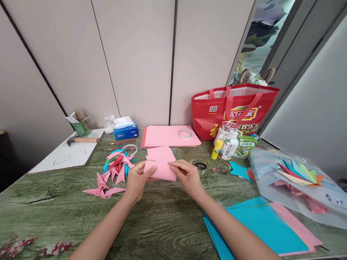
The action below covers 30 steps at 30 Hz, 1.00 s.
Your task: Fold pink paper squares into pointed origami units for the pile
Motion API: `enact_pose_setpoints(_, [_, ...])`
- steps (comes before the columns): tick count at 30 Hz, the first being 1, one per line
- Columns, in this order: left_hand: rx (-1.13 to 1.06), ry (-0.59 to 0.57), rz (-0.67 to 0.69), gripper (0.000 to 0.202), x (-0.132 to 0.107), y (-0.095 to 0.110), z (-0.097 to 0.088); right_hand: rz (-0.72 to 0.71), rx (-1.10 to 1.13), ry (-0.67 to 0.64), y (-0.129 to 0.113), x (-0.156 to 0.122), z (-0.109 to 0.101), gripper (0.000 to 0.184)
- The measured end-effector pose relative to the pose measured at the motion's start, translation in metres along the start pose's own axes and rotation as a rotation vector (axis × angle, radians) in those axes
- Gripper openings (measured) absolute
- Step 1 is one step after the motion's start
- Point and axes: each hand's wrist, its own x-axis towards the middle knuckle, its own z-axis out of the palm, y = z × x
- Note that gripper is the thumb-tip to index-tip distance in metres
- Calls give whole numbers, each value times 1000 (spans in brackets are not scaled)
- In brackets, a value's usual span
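Note:
Between my hands, above the middle of the table, is a sheet of pink paper [161,169], bent over so that a curved flap faces me. My left hand [138,179] grips its left edge, thumb on the front. At the right edge, my right hand [186,176] pinches the paper between thumb and fingers. Left of my left hand lie folded pink paper pieces [103,186]. Behind them is a heap of pink, red and blue folded pieces [118,162].
Pink sheets [161,134] with a tape roll [185,134] lie by the wall. Nearby stand a tissue box [125,132], red bag [204,112], glue stick [216,149] and white bottle [230,146]. Blue sheets [268,222] and a plastic bag [299,192] are right; a hammer [84,140] is left.

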Motion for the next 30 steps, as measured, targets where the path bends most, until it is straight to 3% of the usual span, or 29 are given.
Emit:
enact_pose_setpoints(15, [11, 8, -11, 33, 1, 1, -3, -74, -88, -56, -5, 2, -1, 17])
enact_pose_setpoints(21, [17, 8, -16, 31, 0, 3, -3, 6, -90, -76, -6, 1, 2, 19])
enact_pose_setpoints(30, [34, -12, -22, 30, 1, 0, -4, -8, -116, -44, -3, -1, 4, 17])
